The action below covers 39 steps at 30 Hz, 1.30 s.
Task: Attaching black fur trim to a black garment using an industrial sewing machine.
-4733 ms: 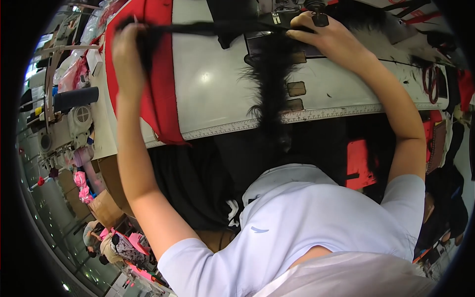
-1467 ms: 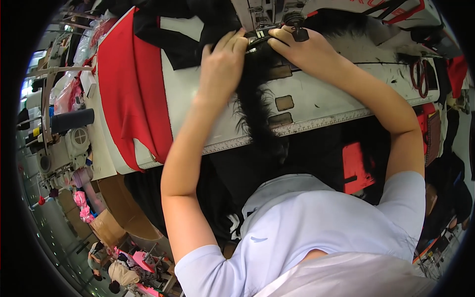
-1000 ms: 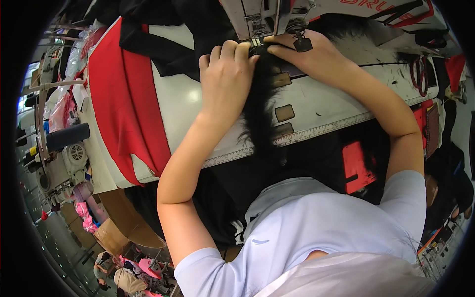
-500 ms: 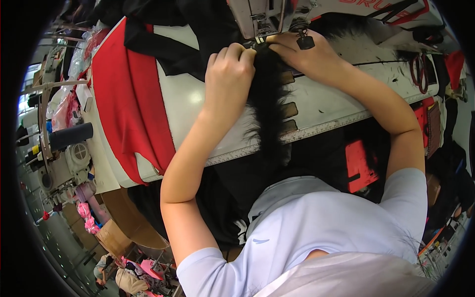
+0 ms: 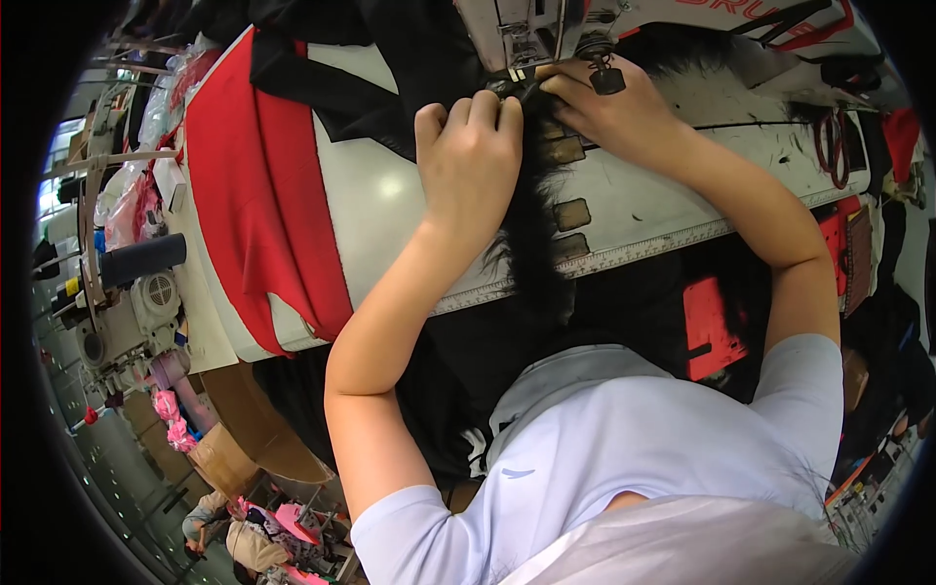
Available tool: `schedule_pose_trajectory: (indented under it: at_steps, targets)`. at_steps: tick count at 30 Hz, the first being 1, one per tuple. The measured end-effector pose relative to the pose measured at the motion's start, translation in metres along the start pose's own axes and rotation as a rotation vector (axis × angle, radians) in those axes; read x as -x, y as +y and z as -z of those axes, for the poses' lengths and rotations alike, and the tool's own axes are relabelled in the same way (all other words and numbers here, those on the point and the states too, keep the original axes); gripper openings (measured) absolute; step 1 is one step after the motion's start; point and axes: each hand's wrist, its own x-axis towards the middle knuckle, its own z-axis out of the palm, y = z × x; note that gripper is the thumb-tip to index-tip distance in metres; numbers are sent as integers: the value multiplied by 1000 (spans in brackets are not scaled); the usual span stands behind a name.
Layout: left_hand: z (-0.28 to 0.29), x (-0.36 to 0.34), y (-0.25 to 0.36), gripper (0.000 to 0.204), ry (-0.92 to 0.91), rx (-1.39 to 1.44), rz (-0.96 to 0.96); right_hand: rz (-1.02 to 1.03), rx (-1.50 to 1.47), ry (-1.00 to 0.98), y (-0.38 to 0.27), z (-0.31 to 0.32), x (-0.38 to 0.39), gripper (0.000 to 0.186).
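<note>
My left hand (image 5: 470, 161) is closed on the left edge of a black fur strip (image 5: 534, 239), its fingers curled just in front of the sewing machine's needle area. My right hand (image 5: 616, 109) lies on the other side, thumb and fingers pinching the fur's edge close to the presser foot; the fingertips are partly hidden. The sewing machine head (image 5: 522, 34) stands over both hands. From the needle the fur trails toward me and hangs over the table's front edge. Black cloth (image 5: 341, 102) spreads from the machine to the left.
Red fabric (image 5: 268, 195) drapes over the table's left part. A ruler strip (image 5: 663, 234) runs along the front edge, with several small dark patches (image 5: 572, 214) beside the fur. Red-handled scissors (image 5: 831, 146) lie at the right. A cardboard box (image 5: 229, 458) stands lower left.
My left hand has shifted right and a little toward me along the fur. The black cloth has slid slightly right. My right hand stays near the presser foot.
</note>
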Motion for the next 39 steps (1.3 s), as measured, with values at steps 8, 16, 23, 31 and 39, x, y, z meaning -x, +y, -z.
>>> schedule_pose_trajectory:
  at_steps: [8,16,23,31,39]
  targets:
    - [-3,-5,-4,5,8,30,-66,-84,36,-56,2,1,-3,28]
    - [-12,-23,-33,5,-110,116,-120,-150,35,32,11,-14,-6,24]
    - [-17,-22,-35,5,-74,185,-111,-126,-30,46,11,-10,-4,26]
    - [-19,-23,-30,5,-94,112,-65,-183,51,-42,15,-15,0,27]
    - [-12,-20,-26,3,-40,-24,-54,-129,74,35,18,-18,-8,28]
